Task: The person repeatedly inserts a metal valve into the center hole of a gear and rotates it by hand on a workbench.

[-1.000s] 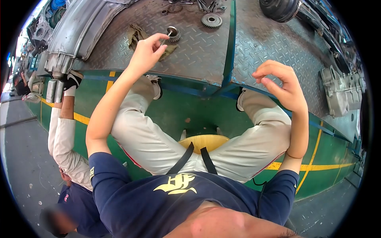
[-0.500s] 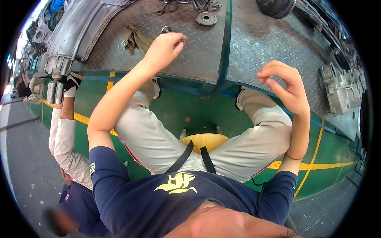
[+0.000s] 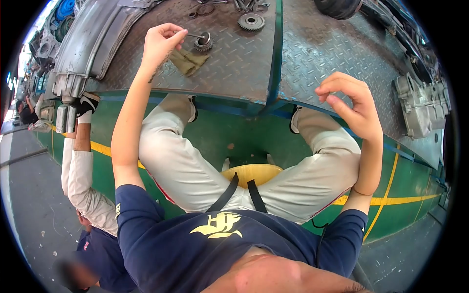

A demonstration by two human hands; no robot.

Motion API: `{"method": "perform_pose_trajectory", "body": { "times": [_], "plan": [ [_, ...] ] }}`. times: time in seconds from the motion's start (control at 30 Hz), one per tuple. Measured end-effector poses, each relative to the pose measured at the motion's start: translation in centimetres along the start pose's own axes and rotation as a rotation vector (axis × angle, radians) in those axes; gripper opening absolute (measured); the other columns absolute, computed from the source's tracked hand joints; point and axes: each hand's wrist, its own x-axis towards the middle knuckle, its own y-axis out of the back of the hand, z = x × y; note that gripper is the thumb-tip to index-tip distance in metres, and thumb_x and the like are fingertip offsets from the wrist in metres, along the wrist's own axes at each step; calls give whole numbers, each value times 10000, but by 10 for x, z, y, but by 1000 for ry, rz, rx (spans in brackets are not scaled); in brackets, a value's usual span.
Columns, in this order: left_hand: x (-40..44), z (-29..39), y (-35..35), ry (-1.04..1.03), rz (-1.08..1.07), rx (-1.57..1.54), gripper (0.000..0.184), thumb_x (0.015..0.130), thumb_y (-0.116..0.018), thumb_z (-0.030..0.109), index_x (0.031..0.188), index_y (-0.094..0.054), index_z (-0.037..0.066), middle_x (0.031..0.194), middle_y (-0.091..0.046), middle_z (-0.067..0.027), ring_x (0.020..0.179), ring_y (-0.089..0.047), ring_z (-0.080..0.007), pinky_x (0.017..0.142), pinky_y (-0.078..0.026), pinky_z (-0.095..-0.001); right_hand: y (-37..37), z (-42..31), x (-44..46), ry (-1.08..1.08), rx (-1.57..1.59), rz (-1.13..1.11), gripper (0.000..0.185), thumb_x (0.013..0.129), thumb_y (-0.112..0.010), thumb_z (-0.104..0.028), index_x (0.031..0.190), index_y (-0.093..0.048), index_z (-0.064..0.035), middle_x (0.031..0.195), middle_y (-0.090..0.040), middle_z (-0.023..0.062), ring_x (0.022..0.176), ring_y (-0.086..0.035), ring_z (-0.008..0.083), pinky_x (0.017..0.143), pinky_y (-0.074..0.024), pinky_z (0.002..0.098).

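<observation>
My left hand (image 3: pixel 163 43) is over the left part of the metal table, its fingers pinched on a thin metal rod (image 3: pixel 194 35). The rod's far end reaches a small toothed gear (image 3: pixel 204 45) with a shiny round rim; whether it touches cannot be made out. Under and in front of the gear lies a crumpled olive cloth (image 3: pixel 189 62). My right hand (image 3: pixel 348 100) hovers near the front edge of the right part of the table, fingers loosely bent and apart, with nothing in it.
A larger gear (image 3: pixel 251 22) and several wrenches (image 3: pixel 250 5) lie at the back. A grey housing (image 3: pixel 93 41) stands left, a cast metal case (image 3: pixel 421 105) right. A green divider (image 3: pixel 277 49) splits the table. Another person (image 3: pixel 100 254) is at lower left.
My left hand has moved left and back, bringing the rod and the small gear into view. The cloth has shifted right and lies differently. My right hand has hardly moved.
</observation>
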Motion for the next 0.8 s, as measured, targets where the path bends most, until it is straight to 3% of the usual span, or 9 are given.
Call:
{"method": "perform_pose_trajectory", "body": {
  "times": [0.3, 0.4, 0.53, 0.67, 0.7, 0.8],
  "plan": [
    [-48, 12, 6, -112, -153, 217, 192, 886, -694, 76, 1071, -731, 41, 718, -650, -17, 636, -572, -72, 615, -495, -254, -12, -4, 19, 8, -1, -47, 170, 865, -634, 30, 1022, -697, 17, 943, -700, 129, 866, -677, 251, 790, -531, 340],
    [-58, 19, -2, -166, -226, 290, 182, 901, -698, 61, 1076, -725, 19, 716, -626, 12, 640, -526, -37, 607, -462, -218, -15, -7, 21, 3, 7, -36, 183, 866, -634, 31, 1037, -698, 16, 940, -698, 128, 867, -678, 251, 791, -531, 342],
    [-60, 13, -15, -230, -288, 349, 162, 895, -709, 87, 1031, -731, 1, 723, -653, -32, 638, -546, -61, 608, -481, -243, -16, -6, 22, 3, 8, -37, 203, 865, -635, 32, 1057, -699, 15, 937, -696, 127, 865, -678, 247, 789, -531, 345],
    [-61, 13, -30, -301, -316, 355, 225, 869, -728, 115, 1060, -725, -2, 732, -668, -84, 623, -585, -132, 620, -507, -291, -15, -5, 20, 10, 13, -30, 203, 864, -635, 32, 1056, -700, 13, 937, -696, 128, 862, -677, 246, 784, -529, 345],
    [-62, 14, -34, -272, -324, 355, 253, 834, -736, 156, 1039, -728, 9, 750, -689, -113, 676, -668, -236, 666, -544, -351, -15, -5, 19, 8, 16, -29, 202, 865, -635, 32, 1055, -700, 13, 939, -696, 128, 862, -677, 246, 784, -529, 345],
    [-61, 20, -44, -306, -322, 376, 253, 825, -730, 141, 1045, -728, 17, 788, -705, -106, 714, -680, -245, 705, -554, -359, -12, -6, 15, 5, 8, -27, 200, 865, -632, 36, 1052, -701, 13, 945, -698, 126, 862, -679, 245, 784, -529, 342]
  ]
}}
